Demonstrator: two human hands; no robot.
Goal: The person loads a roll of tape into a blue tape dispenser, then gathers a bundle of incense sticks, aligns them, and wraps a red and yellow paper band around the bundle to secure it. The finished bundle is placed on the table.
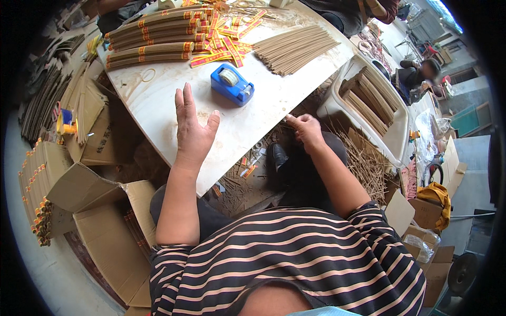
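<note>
Nearest is the person's black top with pale stripes (284, 247), with an open cardboard box (103, 247) on the floor at its left. Ahead of it both forearms reach toward the tabletop (153, 102). The left hand (194, 129) is above the tabletop near its edge, wide open with the fingers up and the thumb spread away, holding nothing. The right hand (307, 130) is just off the edge, its fingers curled and thumb and forefinger drawn together; whether something small is pinched there I cannot tell. Below, a dark shoe (280, 156) shows on the littered floor, and to the right loose sticks (363, 166) are heaped beside a white bin (363, 138) with more sticks inside. On the tabletop, just beyond the left hand and to its right, stands a blue tape dispenser (235, 92) with a roll of tape in it. Farther back, a fan of thin brown sticks (295, 50) lies on the right, red and yellow paper strips (229, 50) are scattered in the middle, and banded bundles (150, 51) are stacked on the left. Past the far edge a co-worker's dark sleeve (387, 7) shows, and another person (419, 73) is well off to the right.
</note>
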